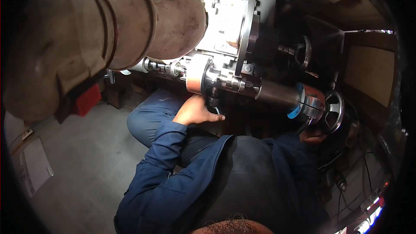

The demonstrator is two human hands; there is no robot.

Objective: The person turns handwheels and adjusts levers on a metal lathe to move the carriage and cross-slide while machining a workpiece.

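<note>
A long metal shaft with raised lobes (229, 81) lies across the machine in front of me. It passes a bright round collar with an orange rim (196, 78). My left hand (197, 112) is just below this collar, beside a dark knob (213, 99). Its thumb stretches out to the right; the other fingers are partly hidden, and I see nothing held. On the right, my right hand (313, 137) is in shadow, close under the rim of a metal handwheel (339, 112). Its fingers are too dark to make out, so whether it grips the wheel is unclear.
A big brown cylindrical housing (177, 21) fills the upper left, with a red piece (89, 99) beneath. An upright metal disc (247, 30) stands behind the shaft. A grey cylinder (277, 95) leads to a blue-and-orange end (310, 104). Another handwheel (307, 54) sits farther back.
</note>
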